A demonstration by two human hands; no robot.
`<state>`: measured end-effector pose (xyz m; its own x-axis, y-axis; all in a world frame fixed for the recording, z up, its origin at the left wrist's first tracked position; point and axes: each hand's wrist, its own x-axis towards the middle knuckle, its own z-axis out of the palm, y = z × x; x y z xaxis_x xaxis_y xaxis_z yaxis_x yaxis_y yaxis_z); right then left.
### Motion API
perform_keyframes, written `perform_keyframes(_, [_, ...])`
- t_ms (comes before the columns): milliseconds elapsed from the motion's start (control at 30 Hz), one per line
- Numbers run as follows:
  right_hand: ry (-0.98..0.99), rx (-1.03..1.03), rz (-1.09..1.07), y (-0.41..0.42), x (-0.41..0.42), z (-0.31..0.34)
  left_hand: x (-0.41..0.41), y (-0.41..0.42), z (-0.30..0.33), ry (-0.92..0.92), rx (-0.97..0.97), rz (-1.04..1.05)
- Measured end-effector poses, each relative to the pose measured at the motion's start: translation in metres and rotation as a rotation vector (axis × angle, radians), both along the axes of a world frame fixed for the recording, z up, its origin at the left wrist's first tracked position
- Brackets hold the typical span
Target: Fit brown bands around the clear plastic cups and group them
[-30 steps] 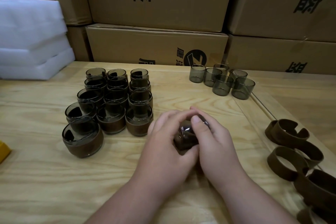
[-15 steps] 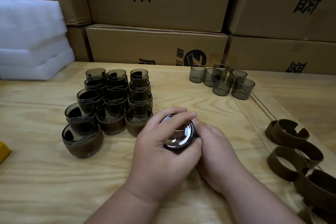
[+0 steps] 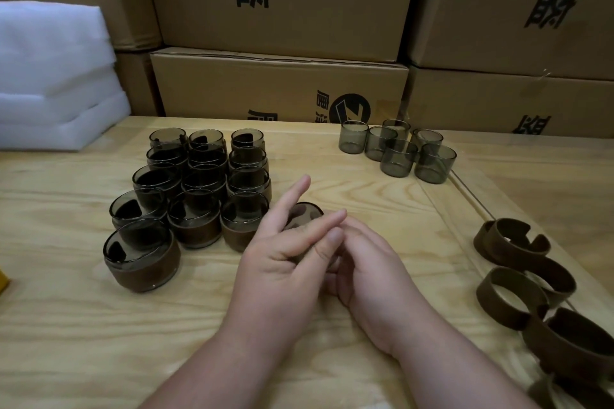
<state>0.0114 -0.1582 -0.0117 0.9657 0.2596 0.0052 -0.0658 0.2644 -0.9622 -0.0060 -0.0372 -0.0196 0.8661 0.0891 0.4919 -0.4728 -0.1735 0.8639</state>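
A clear smoky cup with a brown band (image 3: 304,214) sits between both hands at the table's middle, mostly hidden. My left hand (image 3: 282,259) lies across it with index and middle fingers stretched out and the thumb pressed on its near side. My right hand (image 3: 365,269) cups it from the right. Just left stands the group of several banded cups (image 3: 199,196) in rows. Several bare cups (image 3: 398,151) stand at the back right. Loose brown bands (image 3: 511,289) lie along the right edge.
Stacked cardboard boxes (image 3: 279,86) wall off the back of the wooden table (image 3: 99,342). A pile of white foam sheets (image 3: 56,76) sits at the back left. A yellow object (image 3: 3,279) pokes in at the left edge.
The cup has been turned and shifted slightly left toward the banded group. My left hand's fingers, curled over its top before, are now stretched out and spread.
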Motion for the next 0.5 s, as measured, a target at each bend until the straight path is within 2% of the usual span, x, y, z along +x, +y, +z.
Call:
perform_keyframes(133, [0.025, 0.117, 0.026, -0.0012, 0.0005, -0.0012, 0.0002, 0.0012, 0.0019, 0.010, 0.126, 0.015])
perform_keyframes(300, [-0.013, 0.124, -0.039, -0.0014, 0.0010, -0.0044, 0.0025, -0.0005, -0.0029, 0.173, -0.015, -0.106])
perform_keyframes(500, [-0.030, 0.136, -0.106, 0.0008, -0.0001, -0.0051, 0.0058, -0.0009, -0.0055, 0.163, 0.076, -0.081])
